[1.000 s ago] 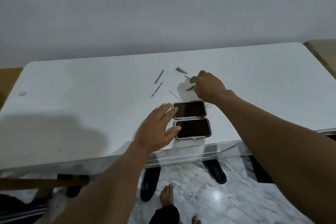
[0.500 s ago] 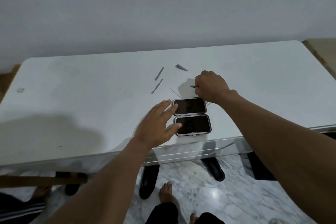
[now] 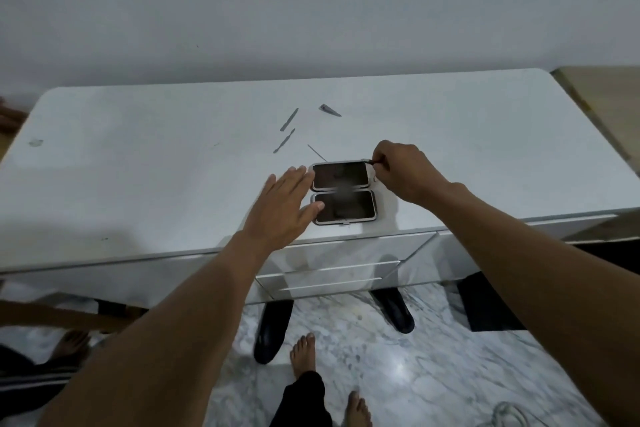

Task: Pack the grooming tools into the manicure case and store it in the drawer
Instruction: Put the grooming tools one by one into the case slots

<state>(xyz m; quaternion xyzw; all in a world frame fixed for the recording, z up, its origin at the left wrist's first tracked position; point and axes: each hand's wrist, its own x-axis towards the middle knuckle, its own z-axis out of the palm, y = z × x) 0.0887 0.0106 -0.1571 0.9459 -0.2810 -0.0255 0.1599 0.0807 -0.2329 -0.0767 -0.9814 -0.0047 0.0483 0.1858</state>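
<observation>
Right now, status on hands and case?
Left hand flat beside open case. Right hand pinching small tool at case corner. Four tools loose behind.

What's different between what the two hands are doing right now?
The left hand is spread flat and holds nothing, its fingers resting against the left edge of the open case. The right hand is curled closed, pinching a thin dark tool at the far right corner of the case. The left hand lies palm down; the right shows its knuckles. Both are bare and sit beside the case on the white table.
</observation>
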